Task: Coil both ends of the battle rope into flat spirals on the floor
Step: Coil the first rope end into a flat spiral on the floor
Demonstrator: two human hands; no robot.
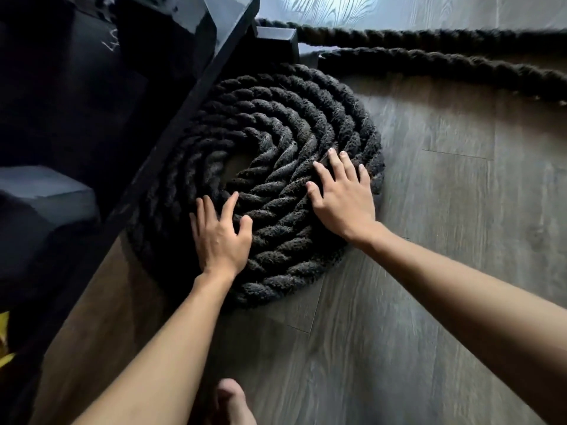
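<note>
A thick black battle rope lies wound into a flat spiral (276, 124) of several turns on the wood floor, with a small gap at its centre. My left hand (219, 237) rests flat on the spiral's near-left turns, fingers spread. My right hand (340, 197) presses flat on the right-hand turns, fingers apart. Neither hand grips the rope. Two straight lengths of rope (429, 61) run from the top of the spiral off to the right edge.
A black metal frame (171, 96) slants across the left and overlaps the spiral's left side; a black block foot (276, 41) stands at the top. A bare foot (233, 400) shows at the bottom edge. Grey wood floor (445, 194) lies to the right.
</note>
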